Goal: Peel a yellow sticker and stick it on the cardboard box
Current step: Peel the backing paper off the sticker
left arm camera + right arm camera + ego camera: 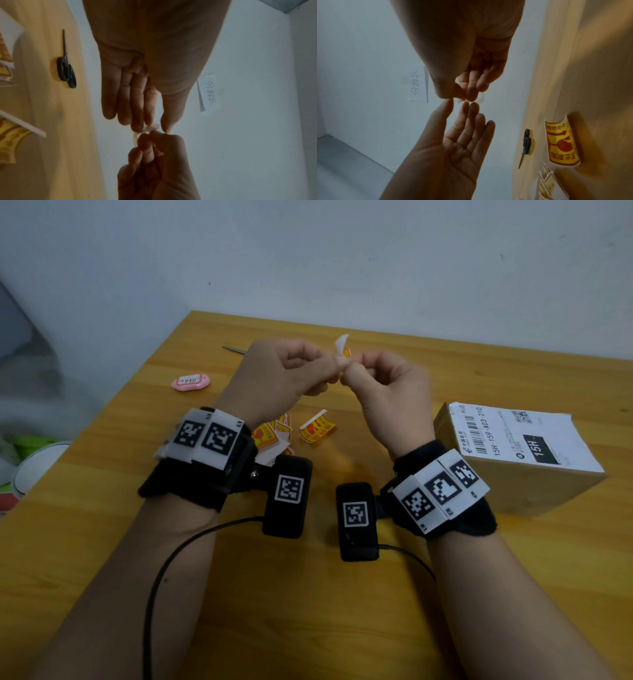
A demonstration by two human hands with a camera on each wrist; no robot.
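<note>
While both hands meet above the wooden table (342,594), the left hand (277,378) and right hand (390,392) pinch 1 small yellow sticker (346,351) with white backing between fingertips | cardboard box (513,474) stands at right, well apart | loose stickers (317,428) lie below | scissors (66,71) beyond.

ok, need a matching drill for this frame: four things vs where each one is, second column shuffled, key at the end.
Things:
1. cardboard box
2. pink tag
3. scissors
4. sticker

Places:
A. pinched between left hand and right hand, above the table
B. on the table, right of the right wrist
C. on the table, left of the left hand
D. far side of the table, beyond the left hand

Pairs: 1-B, 2-C, 3-D, 4-A
</note>
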